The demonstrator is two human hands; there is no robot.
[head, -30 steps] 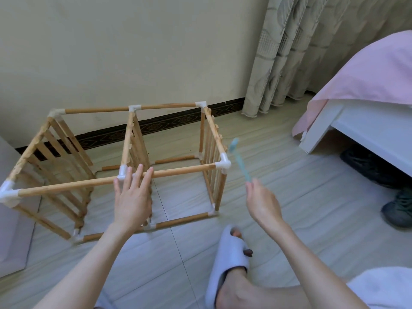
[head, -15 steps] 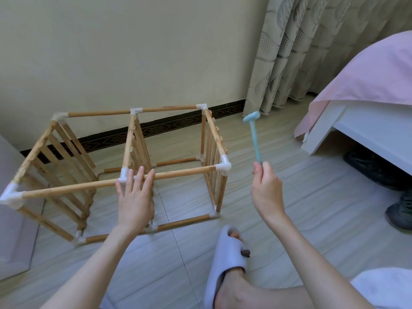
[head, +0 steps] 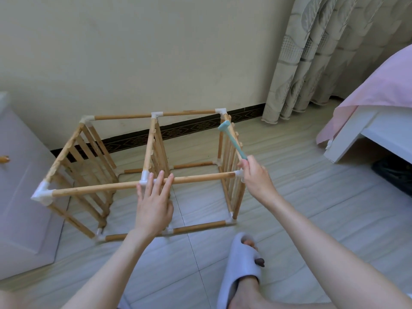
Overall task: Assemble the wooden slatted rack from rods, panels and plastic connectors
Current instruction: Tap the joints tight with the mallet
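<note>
The wooden rack [head: 95, 188] stands on the floor as a box frame of rods, three slatted panels and white plastic connectors. My left hand [head: 153, 201] rests flat with straight fingers on the near top rod, beside the middle connector [head: 144, 177]. My right hand [head: 256, 177] grips the handle of a small teal plastic hammer [head: 231, 139]. The hammer's head lies over the top rail of the right panel, and my hand sits by the near right corner connector [head: 239, 173].
A pale cabinet [head: 20, 197] stands left of the rack. A white bed frame [head: 367, 134] with a pink sheet is at the right, curtains [head: 323, 52] behind it. My foot in a lilac slipper [head: 240, 268] is on the tiled floor near the rack's front.
My right hand has swung the hammer from upright, right of the rack, down and left over the right panel's top rail. My left hand has stayed on the near rod.
</note>
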